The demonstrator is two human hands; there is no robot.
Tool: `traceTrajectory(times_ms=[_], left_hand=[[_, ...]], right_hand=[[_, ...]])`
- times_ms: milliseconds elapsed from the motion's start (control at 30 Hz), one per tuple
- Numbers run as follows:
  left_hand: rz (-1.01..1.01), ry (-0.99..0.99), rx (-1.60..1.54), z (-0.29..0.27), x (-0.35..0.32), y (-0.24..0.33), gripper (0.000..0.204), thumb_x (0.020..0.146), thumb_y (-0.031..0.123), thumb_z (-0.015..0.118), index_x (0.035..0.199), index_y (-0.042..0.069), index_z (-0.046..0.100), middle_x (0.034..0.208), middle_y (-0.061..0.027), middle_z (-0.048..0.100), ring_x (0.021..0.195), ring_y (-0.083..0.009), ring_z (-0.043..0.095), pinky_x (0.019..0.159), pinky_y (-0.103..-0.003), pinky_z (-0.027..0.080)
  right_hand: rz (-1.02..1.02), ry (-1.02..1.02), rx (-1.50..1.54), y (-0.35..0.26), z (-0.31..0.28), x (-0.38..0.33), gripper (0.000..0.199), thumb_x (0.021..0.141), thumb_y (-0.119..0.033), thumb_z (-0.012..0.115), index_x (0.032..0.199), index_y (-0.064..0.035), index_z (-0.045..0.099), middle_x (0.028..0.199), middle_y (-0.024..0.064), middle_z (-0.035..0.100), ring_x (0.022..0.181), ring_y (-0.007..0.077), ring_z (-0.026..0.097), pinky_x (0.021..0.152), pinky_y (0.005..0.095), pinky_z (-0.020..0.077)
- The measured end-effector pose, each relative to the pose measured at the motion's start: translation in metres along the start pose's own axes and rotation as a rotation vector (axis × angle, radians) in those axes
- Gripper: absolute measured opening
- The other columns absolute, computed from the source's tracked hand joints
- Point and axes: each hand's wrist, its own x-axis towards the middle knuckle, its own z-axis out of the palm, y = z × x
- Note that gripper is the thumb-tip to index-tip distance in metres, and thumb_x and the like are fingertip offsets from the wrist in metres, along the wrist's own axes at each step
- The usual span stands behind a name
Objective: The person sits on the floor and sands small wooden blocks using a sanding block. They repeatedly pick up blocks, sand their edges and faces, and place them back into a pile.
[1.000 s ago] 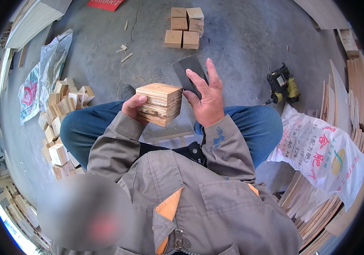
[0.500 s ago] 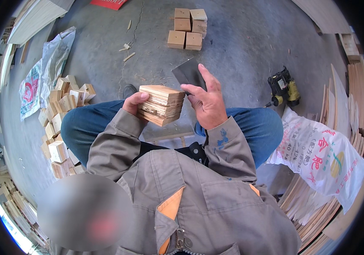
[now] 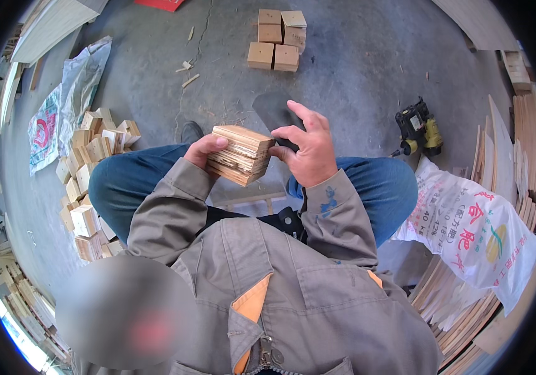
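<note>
My left hand (image 3: 202, 152) grips a block of stacked plywood layers (image 3: 240, 156) from its left side, thumb on top. The side of the block facing me is rough and splintered. Just right of it, my right hand (image 3: 308, 145) is closed on a dark flat plate (image 3: 272, 106), roughly rectangular and smeared by motion. The plate points away from me, and its lower part passes behind my fingers, close to the block's right edge. I cannot tell whether plate and block touch.
Several wooden blocks (image 3: 273, 34) stand grouped on the concrete floor ahead. More blocks (image 3: 90, 206) are heaped by my left knee, near a crumpled plastic sack (image 3: 83, 75). A black and yellow power tool (image 3: 419, 128), a white printed sack (image 3: 474, 228) and stacked boards (image 3: 440, 294) lie on the right.
The plywood block has shifted slightly right with my left hand. My right hand has tilted, and the dark plate has turned and blurred, its hand end now lower beside the block.
</note>
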Motion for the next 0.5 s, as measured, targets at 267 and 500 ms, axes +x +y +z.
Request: traceTrajectory(times_ms=[267,500], left_hand=[[-0.014,-0.076,0.031,-0.005,0.003,0.0,0.08,0.075,0.029,0.081,0.141,-0.006,0.053,0.128,-0.0208,0.069,0.112,-0.0336,0.07,0.101,-0.049,0.057],[-0.04,-0.124,0.104,-0.001,0.003,0.001,0.081,0.073,0.029,0.082,0.14,-0.006,0.053,0.126,-0.0198,0.07,0.11,-0.0312,0.071,0.098,-0.046,0.058]], right_hand=[[-0.027,-0.054,-0.039,0.003,-0.006,0.0,0.028,0.066,-0.017,0.091,0.091,-0.0211,0.079,0.142,0.0033,0.06,0.126,0.0306,0.055,0.092,0.0453,0.0468],[-0.034,-0.103,-0.117,-0.005,-0.014,-0.002,0.022,0.071,-0.016,0.087,0.091,-0.022,0.079,0.137,0.0037,0.063,0.124,0.0303,0.056,0.089,0.0458,0.0471]])
